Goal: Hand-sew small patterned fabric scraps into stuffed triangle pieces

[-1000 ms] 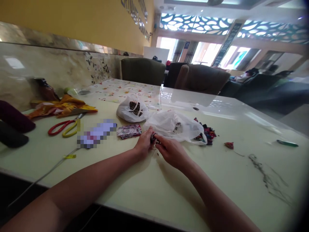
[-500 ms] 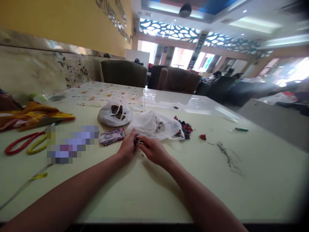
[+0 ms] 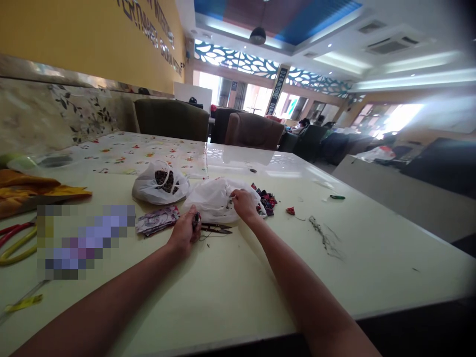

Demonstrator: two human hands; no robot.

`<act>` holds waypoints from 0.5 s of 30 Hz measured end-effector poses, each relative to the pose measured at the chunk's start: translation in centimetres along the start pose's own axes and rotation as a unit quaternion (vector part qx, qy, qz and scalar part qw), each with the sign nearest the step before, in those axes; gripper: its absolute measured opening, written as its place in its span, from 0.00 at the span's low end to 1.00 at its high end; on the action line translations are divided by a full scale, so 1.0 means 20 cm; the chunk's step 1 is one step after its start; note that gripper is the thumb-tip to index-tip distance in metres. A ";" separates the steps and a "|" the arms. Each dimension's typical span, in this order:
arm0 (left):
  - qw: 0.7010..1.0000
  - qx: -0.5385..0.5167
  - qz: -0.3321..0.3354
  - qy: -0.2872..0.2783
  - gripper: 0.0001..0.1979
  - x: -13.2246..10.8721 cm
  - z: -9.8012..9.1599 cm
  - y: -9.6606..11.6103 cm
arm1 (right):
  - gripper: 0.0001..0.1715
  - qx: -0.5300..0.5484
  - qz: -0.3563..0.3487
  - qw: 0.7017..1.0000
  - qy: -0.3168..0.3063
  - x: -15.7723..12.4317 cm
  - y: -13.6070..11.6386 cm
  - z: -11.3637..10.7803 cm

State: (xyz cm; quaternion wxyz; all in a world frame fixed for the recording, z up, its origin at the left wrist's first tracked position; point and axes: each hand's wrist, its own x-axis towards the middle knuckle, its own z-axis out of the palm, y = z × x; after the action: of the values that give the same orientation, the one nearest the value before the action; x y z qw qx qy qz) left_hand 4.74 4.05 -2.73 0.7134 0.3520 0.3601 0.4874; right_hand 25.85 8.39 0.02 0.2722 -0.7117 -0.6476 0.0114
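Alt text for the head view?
The left hand pinches a small dark piece beside snips on a pale table, while the right hand touches a white bag. A knotted bag, fabric scraps and scissors lie nearby.

The room was lit brightly by windows [image 3: 256,96] far beyond the right hand [image 3: 243,204]. Glare was seen on the table [image 3: 267,166] behind it. Corners were darkened; far things to its right were washed out.

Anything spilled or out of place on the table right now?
A tangle of dark thread lies strewn on the table right of the right hand, and one red scrap sits apart from the scrap pile beside the white bag. Nothing looks damaged. The left hand grips a small dark piece.
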 end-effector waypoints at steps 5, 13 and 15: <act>1.000 -0.003 0.000 -0.003 0.20 0.00 0.00 0.00 | 0.14 -0.012 0.008 0.999 -0.033 0.08 -0.05 0.10; 1.000 0.023 -0.017 0.009 0.19 0.00 0.00 0.00 | 0.14 -0.003 0.056 0.998 0.005 0.04 0.01 0.10; 0.999 0.030 -0.018 0.010 0.20 0.00 0.00 0.00 | 0.14 0.001 0.064 0.998 0.010 0.02 0.03 0.09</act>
State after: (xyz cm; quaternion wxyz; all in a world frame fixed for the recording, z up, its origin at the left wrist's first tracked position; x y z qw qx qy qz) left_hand 4.70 4.07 -2.76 0.7075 0.3617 0.3883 0.4667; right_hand 25.78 9.41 -1.65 0.2785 -0.7516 -0.5976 0.0226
